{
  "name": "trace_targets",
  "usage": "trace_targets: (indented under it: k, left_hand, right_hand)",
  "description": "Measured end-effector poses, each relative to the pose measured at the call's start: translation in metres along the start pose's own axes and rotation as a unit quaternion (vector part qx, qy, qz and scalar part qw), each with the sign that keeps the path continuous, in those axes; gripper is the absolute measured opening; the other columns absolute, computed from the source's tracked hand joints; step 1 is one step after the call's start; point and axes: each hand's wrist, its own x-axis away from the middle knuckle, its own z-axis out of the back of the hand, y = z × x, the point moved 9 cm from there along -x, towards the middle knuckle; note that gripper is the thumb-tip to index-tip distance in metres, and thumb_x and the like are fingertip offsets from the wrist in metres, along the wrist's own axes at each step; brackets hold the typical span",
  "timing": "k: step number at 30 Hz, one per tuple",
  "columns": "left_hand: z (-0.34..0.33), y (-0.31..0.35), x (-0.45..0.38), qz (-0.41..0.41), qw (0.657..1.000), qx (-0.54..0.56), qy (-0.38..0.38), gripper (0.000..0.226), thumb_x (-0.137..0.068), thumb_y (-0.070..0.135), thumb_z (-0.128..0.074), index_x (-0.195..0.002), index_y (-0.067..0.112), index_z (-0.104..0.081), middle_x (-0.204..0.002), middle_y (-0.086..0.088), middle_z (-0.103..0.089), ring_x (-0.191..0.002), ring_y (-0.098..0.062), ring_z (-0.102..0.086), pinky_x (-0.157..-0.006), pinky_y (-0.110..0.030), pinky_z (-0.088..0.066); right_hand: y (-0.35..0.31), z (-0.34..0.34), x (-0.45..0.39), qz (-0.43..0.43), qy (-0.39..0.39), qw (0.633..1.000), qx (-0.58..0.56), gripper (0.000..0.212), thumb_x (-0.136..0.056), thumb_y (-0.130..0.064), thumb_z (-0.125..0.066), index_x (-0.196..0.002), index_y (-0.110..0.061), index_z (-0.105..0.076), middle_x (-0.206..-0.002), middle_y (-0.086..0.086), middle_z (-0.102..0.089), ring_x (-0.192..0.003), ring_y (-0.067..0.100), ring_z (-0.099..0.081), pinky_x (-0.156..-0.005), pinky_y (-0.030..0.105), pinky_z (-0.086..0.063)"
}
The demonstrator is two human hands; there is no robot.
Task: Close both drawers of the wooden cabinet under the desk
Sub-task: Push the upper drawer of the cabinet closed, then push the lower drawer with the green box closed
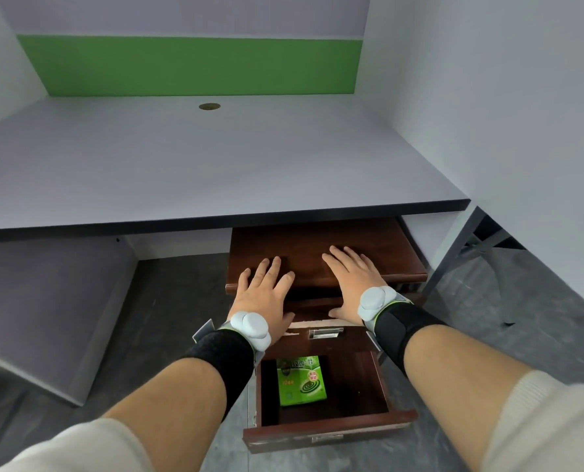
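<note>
Cabinet (317, 243): we see a dark wooden cabinet under the desk, at about 5 o'clock from the frame centre, its top partly tucked beneath the desk edge.
Upper drawer (324, 330): we note its front with a metal handle (325, 333) just below the cabinet top; how far out it stands we cannot tell, as both hands cover it.
Lower drawer (328, 396): pulled well out toward us at 6 o'clock, interior exposed.
Drawer contents: one green box (300, 381) printed with a spiral coil lies flat on the lower drawer's floor, toward its left side.
Left hand (266, 294): flat and spread, palm down on the cabinet's front left edge, fingers pointing to 12 o'clock; nothing grasped.
Right hand (351, 281): likewise flat and spread on the cabinet top at the right, thumb dropped over the front edge; nothing grasped.
Wrists: we record a black strap with a pale rounded device (251, 328) on each.
Desk (181, 158): pale grey top, small round grommet hole (209, 106) at 12 o'clock, green panel (188, 66) behind it.
Floor (181, 301): dark grey.
</note>
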Motion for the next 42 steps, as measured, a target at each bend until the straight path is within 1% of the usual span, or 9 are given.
trace_targets:
  k: [11,19,23,25,27,30,32,36,42]
  left_hand:
    - [-0.004,0.0,0.001,0.012,0.999,-0.018,0.043,0.073,-0.083,0.035,-0.063,-0.145,0.031,-0.025,-0.163,-0.004,-0.018,-0.15,-0.026,-0.011,-0.12,-0.052,-0.012]
    - [-0.001,0.002,0.001,0.013,0.999,-0.017,0.028,0.073,-0.083,0.036,-0.06,-0.146,0.029,-0.024,-0.164,-0.004,-0.015,-0.15,-0.026,-0.008,-0.12,-0.052,-0.011]
    - [0.001,0.006,0.006,0.01,1.0,-0.012,0.022,0.077,-0.082,0.036,-0.062,-0.148,0.025,-0.024,-0.163,-0.007,-0.016,-0.15,-0.028,-0.011,-0.121,-0.05,-0.011]
    - [0.004,0.015,0.017,-0.007,0.998,0.004,0.061,0.076,-0.079,0.03,-0.063,-0.146,0.018,-0.031,-0.16,-0.009,-0.025,-0.146,-0.03,-0.02,-0.12,-0.05,-0.016]
    - [0.004,0.032,0.032,-0.056,0.991,0.04,0.118,0.069,-0.074,0.024,-0.063,-0.139,0.013,-0.043,-0.152,-0.01,-0.039,-0.138,-0.031,-0.034,-0.116,-0.051,-0.026]
    - [-0.027,0.052,0.054,-0.106,0.986,0.078,0.099,0.062,-0.072,0.029,-0.06,-0.131,0.015,-0.049,-0.137,-0.007,-0.051,-0.125,-0.032,-0.046,-0.105,-0.047,-0.037]
    - [-0.061,0.054,0.063,-0.094,0.992,0.08,0.021,0.059,-0.074,0.036,-0.058,-0.129,0.018,-0.048,-0.134,-0.004,-0.051,-0.124,-0.03,-0.046,-0.103,-0.043,-0.038]
    - [-0.126,0.046,0.085,-0.044,0.986,0.066,-0.146,0.066,-0.081,0.047,-0.062,-0.138,0.021,-0.041,-0.142,-0.001,-0.042,-0.132,-0.026,-0.036,-0.107,-0.04,-0.031]
    - [-0.198,0.031,0.121,-0.038,0.969,0.036,-0.243,0.074,-0.077,0.052,-0.067,-0.139,0.025,-0.038,-0.143,0.0,-0.04,-0.133,-0.025,-0.034,-0.112,-0.039,-0.028]
  right_hand:
    - [0.002,0.002,-0.018,-0.02,0.039,0.999,0.017,0.092,-0.085,-0.027,-0.072,-0.156,-0.026,-0.013,-0.168,-0.001,-0.009,-0.153,0.025,-0.006,-0.123,0.047,-0.013]
    - [0.002,0.0,-0.021,-0.033,0.044,0.998,0.013,0.094,-0.083,-0.019,-0.073,-0.156,-0.027,-0.013,-0.168,-0.001,-0.009,-0.153,0.025,-0.007,-0.123,0.047,-0.012]
    - [0.0,0.001,-0.011,-0.014,0.031,0.999,-0.034,0.09,-0.082,-0.026,-0.074,-0.154,-0.025,-0.021,-0.166,0.003,-0.015,-0.153,0.027,-0.01,-0.124,0.047,-0.012]
    - [-0.006,0.004,0.004,0.009,0.063,0.996,-0.067,0.078,-0.082,-0.026,-0.072,-0.149,-0.021,-0.033,-0.161,0.006,-0.028,-0.149,0.03,-0.021,-0.122,0.048,-0.02]
    - [-0.016,0.011,0.027,0.049,0.139,0.985,-0.085,0.061,-0.079,-0.022,-0.071,-0.136,-0.017,-0.049,-0.142,0.007,-0.046,-0.133,0.031,-0.039,-0.112,0.048,-0.036]
    - [-0.038,0.007,0.058,0.116,0.207,0.967,-0.087,0.043,-0.073,-0.023,-0.068,-0.114,-0.016,-0.058,-0.116,0.004,-0.054,-0.107,0.028,-0.048,-0.089,0.041,-0.044]
    - [-0.043,-0.019,0.066,0.136,0.171,0.973,-0.078,0.041,-0.075,-0.028,-0.066,-0.112,-0.016,-0.057,-0.114,0.003,-0.054,-0.105,0.028,-0.048,-0.087,0.04,-0.043]
    - [-0.017,-0.098,0.073,0.042,-0.023,0.993,-0.103,0.054,-0.075,-0.045,-0.073,-0.12,-0.02,-0.053,-0.122,0.002,-0.052,-0.113,0.029,-0.048,-0.091,0.043,-0.044]
    - [0.0,-0.196,0.107,0.001,-0.187,0.981,-0.053,0.077,-0.067,-0.047,-0.082,-0.131,-0.023,-0.046,-0.131,0.001,-0.05,-0.121,0.027,-0.048,-0.098,0.038,-0.044]
